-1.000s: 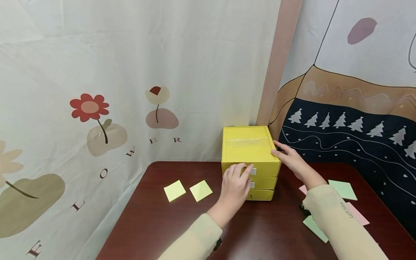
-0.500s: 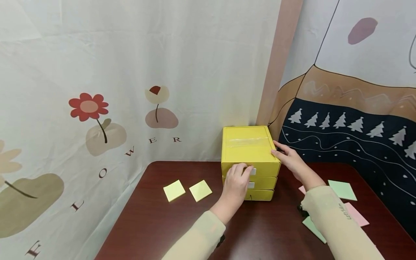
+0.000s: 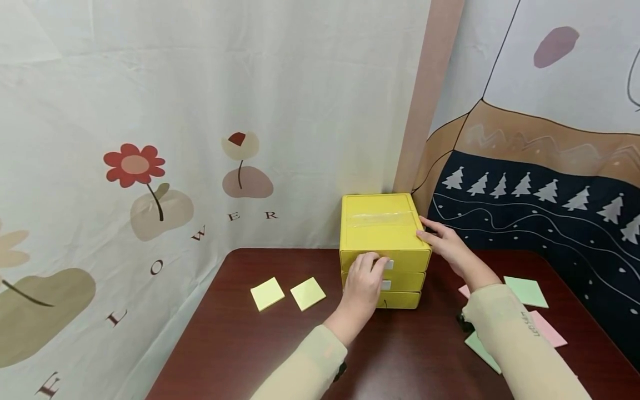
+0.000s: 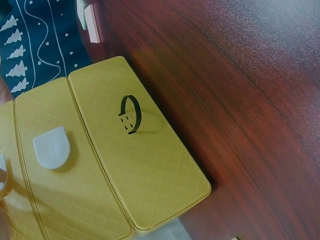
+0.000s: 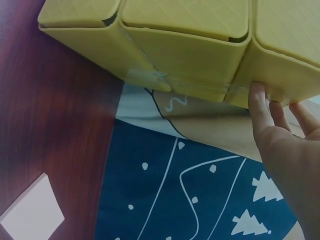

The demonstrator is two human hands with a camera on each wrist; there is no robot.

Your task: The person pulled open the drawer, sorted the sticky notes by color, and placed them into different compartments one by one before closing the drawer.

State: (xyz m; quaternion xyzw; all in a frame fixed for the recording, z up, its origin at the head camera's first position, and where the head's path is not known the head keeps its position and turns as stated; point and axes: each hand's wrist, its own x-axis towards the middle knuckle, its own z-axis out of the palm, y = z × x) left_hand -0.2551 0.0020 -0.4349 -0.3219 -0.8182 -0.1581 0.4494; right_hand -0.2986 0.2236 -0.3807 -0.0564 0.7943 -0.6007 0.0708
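A yellow three-drawer desktop cabinet (image 3: 381, 236) stands against the curtain, its drawers flush at the front in the head view. My left hand (image 3: 364, 283) is at the top drawer's front, fingers bent and pinching its white pull tab (image 3: 390, 265). In the left wrist view, fingertips touch that tab at the left edge. The middle drawer has a white tab (image 4: 52, 147); the bottom drawer (image 4: 165, 170) bears a thin black loop (image 4: 137, 115). My right hand (image 3: 452, 253) rests its extended fingers on the cabinet's right side near the top, as the right wrist view also shows.
Two yellow sticky-note pads (image 3: 267, 294) lie left of the cabinet on the dark red table (image 3: 240, 355). Green pads (image 3: 526, 291) and pink pads (image 3: 548, 329) lie on the right, partly under the right forearm. Clear tape (image 3: 382, 219) crosses the cabinet top.
My left hand has shifted slightly right and settled at the top drawer's tab, fingers more bent. My right hand stays on the cabinet's side, and the drawers look unchanged.
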